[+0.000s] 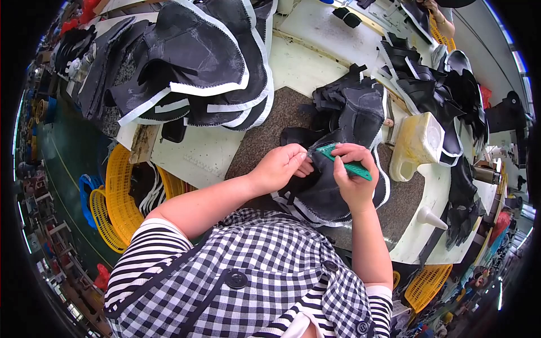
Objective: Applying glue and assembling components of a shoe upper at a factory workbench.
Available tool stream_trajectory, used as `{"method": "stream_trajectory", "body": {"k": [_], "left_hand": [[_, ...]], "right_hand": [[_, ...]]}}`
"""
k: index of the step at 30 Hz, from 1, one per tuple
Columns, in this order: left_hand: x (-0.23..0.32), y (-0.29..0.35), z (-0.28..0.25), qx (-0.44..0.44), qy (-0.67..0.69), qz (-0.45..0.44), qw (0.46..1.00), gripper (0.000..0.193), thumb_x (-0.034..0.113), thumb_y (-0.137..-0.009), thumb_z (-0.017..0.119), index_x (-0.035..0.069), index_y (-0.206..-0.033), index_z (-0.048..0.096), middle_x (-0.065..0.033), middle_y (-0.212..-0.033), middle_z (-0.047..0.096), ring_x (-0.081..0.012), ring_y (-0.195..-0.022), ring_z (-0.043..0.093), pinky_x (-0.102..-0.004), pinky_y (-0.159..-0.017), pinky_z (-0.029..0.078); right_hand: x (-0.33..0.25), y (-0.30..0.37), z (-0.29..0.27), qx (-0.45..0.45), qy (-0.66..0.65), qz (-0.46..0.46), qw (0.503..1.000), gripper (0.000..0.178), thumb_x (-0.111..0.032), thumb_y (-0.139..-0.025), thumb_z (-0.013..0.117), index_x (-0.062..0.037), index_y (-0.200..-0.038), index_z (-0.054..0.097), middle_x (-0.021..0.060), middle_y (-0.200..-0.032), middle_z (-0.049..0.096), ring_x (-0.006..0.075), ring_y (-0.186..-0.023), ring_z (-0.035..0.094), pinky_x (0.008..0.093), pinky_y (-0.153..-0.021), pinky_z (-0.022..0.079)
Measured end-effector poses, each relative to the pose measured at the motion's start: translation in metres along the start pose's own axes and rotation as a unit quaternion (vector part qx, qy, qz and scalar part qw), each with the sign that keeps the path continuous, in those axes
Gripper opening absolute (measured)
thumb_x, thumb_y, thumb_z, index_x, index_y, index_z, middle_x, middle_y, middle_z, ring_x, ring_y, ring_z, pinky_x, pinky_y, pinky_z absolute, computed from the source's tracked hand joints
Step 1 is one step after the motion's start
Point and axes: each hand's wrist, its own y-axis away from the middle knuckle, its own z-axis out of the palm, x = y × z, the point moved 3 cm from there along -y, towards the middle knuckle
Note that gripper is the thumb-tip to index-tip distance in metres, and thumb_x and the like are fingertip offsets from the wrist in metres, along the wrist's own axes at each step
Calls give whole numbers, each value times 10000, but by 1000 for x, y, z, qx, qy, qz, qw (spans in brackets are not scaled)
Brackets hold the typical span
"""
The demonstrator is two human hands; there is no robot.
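Observation:
My right hand [356,174] is closed round a green utility knife [345,161], its tip pointing left toward my other hand. My left hand [282,168] is closed in a pinch at the edge of a black shoe-upper piece [360,112]. That piece has a white strip along its rim and lies over a brown speckled mat [262,135] in front of me. Between my hands the black material is folded and dark, so the blade and the exact pinch point are hard to make out.
Stacked black pieces with white edging [197,50] lie at the far left. A yellowed plastic jug [417,143] and a white nozzle [432,218] stand on the right. More black pieces [420,79] lie beyond, near another person's arm [445,25]. Yellow baskets [121,197] sit below left.

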Motion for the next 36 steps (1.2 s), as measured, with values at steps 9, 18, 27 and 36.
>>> {"method": "stream_trajectory", "body": {"k": [9,18,27,36], "left_hand": [[0,0,5,2,6,7,1000,274,182,-1034,393,-45,-1031,546,-145,-915,664,-206,-836,677,-324,-784,553],[-3,3,3,0,-11,10,1000,262,174,-1033,395,-41,-1031,545,-153,-949,657,-213,-868,674,-328,-793,556],[-4,8,20,-23,244,-134,960,329,133,-974,516,9,-1276,477,-120,-1259,562,-202,-1171,552,-350,-1030,439],[-28,-14,54,45,243,-41,968,562,-6,-846,642,10,-1346,385,-90,-1334,496,-176,-1236,471,-334,-1078,353]], "right_hand": [[0,5,-3,46,35,-8,998,197,64,-710,695,-37,-801,553,104,-882,672,257,-910,654,355,-836,517],[11,12,-20,155,3,68,986,123,29,-824,657,-16,-876,555,140,-925,677,212,-895,655,331,-831,518],[32,19,-37,259,-103,157,948,224,-84,-918,642,-34,-1117,550,76,-1035,581,147,-849,619,261,-621,590],[61,24,0,258,-69,128,955,160,-57,-938,604,-44,-1083,538,47,-991,579,116,-805,613,246,-640,572]]}}
